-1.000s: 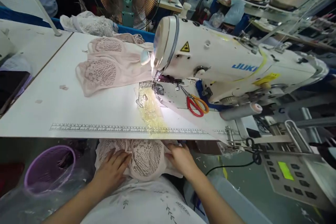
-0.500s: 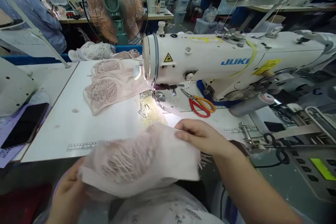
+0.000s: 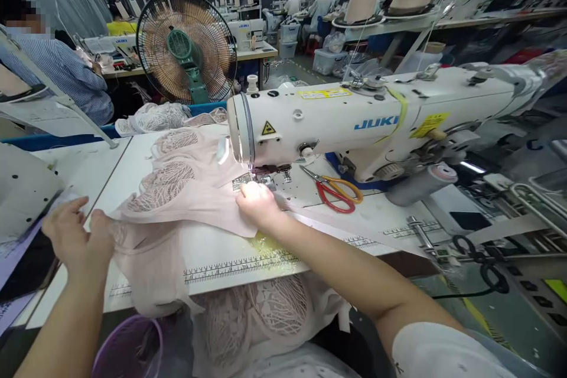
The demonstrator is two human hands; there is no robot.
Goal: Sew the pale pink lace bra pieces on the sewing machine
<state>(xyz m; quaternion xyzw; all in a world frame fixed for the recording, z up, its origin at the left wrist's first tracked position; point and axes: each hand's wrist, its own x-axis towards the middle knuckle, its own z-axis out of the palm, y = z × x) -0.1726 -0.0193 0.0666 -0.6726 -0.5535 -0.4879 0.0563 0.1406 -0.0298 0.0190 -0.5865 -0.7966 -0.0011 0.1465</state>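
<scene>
A pale pink lace bra (image 3: 208, 204) lies across the sewing table, its near part drooping over the front edge. My right hand (image 3: 259, 204) is closed on its right end, close beneath the needle of the white sewing machine (image 3: 328, 127); the fingertips are partly hidden. At the left end of the fabric, my left hand (image 3: 80, 236) is raised with fingers apart, the thumb beside the cloth. Another lace piece (image 3: 175, 142) rests behind it on the table. More lace cups (image 3: 279, 310) hang below the table edge, over my lap.
Red-and-orange-handled scissors (image 3: 332, 189) lie right of the needle, near a grey thread cone (image 3: 423, 183). A black phone (image 3: 29, 271) lies at far left. A purple basket (image 3: 130, 345) stands below. Behind are a fan (image 3: 186, 50) and a person in a striped shirt (image 3: 75, 74).
The bra has gone from above my lap onto the table by the needle. My right hand moved forward and left with it; my left hand rose, moved left and opened. The view tilted up.
</scene>
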